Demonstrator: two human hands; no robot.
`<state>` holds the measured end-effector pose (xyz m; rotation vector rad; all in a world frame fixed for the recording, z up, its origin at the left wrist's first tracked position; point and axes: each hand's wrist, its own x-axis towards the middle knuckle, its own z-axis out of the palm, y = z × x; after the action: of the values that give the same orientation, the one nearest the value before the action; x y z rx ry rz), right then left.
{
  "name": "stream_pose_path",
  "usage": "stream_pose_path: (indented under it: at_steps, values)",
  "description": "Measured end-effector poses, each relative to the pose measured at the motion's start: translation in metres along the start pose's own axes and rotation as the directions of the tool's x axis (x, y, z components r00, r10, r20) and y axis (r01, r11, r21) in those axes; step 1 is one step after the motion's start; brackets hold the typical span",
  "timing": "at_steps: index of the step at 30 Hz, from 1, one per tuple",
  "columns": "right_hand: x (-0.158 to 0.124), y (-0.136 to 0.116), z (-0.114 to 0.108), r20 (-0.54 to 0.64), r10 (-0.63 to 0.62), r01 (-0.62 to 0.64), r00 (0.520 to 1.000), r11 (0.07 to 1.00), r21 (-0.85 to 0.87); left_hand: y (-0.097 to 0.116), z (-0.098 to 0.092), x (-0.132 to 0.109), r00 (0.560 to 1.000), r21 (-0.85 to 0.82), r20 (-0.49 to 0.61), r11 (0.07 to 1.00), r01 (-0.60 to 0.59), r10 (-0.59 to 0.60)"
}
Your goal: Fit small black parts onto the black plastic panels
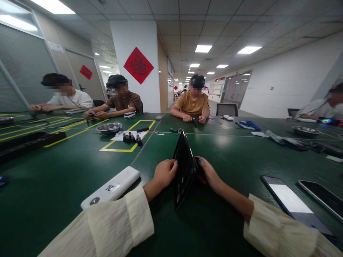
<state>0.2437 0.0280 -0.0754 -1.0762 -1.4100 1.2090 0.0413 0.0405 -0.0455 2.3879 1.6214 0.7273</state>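
Fingers of the left hand (164,173) close on the left side of a black panel (184,169), the blue-nailed thumb lying against it, while those of the right hand (209,173) curl in narrowly at its right side, around a dark part there; shadow hides most of their tips, and I cannot tell whether that part is separate. Between the two hands, the panel stands steeply tilted above the green table (225,221), seen nearly edge-on; whether its lower corner touches the surface I cannot tell. Cream sleeves (120,221) cover both forearms. Just beside the left wrist lies a white oblong device (118,185) marked with a handwritten number. Near the right sleeve, a phone with a bright screen (289,198) rests beside a second phone with a dark screen (324,196). Farther off, short black cylinders (130,138) stand on white paper (118,137) within a yellow outline (116,150), with a metal bowl (109,128) near them. Green-handled pliers (174,130) lie beyond the panel. Across the table, a person in a mustard shirt (194,105) has both hands near a small dark object (195,123).
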Motion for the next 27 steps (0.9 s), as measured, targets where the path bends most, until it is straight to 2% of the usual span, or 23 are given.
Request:
stream_pose_path:
  at_steps: [8,15,19,25,27]
  values:
    - [-0.0043,-0.0014,0.001,0.021,-0.116,0.118,0.993,0.991,-0.062,0.0016,-0.0031,-0.0017,0.999,-0.107,0.024,0.994,0.035,-0.033]
    - [-0.006,-0.0044,0.002,0.006,-0.119,0.12,0.993,0.99,-0.068,0.0068,-0.0073,-0.0027,0.997,-0.188,0.014,0.979,0.08,-0.079]
    - [-0.007,-0.0051,0.0025,-0.008,-0.126,0.125,0.992,0.988,-0.086,0.0076,-0.008,-0.0024,0.997,-0.172,0.02,0.982,0.076,-0.074]
    - [-0.0086,-0.0019,0.0028,-0.045,-0.177,0.171,0.983,0.978,-0.116,0.0028,-0.0036,-0.0005,0.998,-0.057,0.043,0.997,0.049,-0.047]
    - [-0.0094,-0.0027,0.0031,-0.068,-0.191,0.182,0.979,0.976,-0.116,0.0012,-0.0016,0.0,0.998,-0.076,0.059,0.997,0.019,-0.015]
